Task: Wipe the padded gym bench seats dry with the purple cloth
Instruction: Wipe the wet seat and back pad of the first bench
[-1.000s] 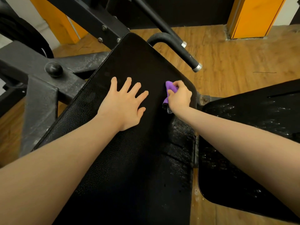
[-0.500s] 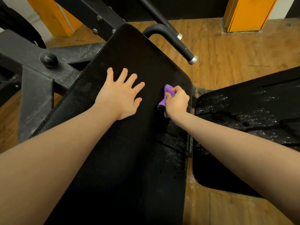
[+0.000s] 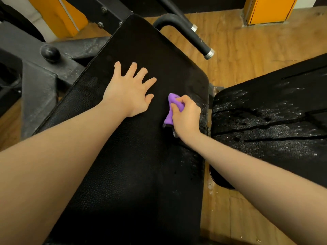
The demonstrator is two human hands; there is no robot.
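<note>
A long black padded bench pad (image 3: 141,156) fills the middle of the view. My left hand (image 3: 129,92) lies flat on it with fingers spread. My right hand (image 3: 185,115) grips a bunched purple cloth (image 3: 172,106) and presses it on the pad close to its right edge, where water droplets glisten. To the right lies a second black pad (image 3: 274,124), covered in droplets and wet streaks.
A black handle bar with a metal end cap (image 3: 194,36) sticks out beyond the pad. The grey steel machine frame with a round knob (image 3: 50,53) stands at left. Wooden floor (image 3: 247,50) and orange panels (image 3: 269,9) lie beyond.
My right hand has drawn the purple cloth nearer along the pad's right side, away from the far edge. My left hand stays flat on the pad.
</note>
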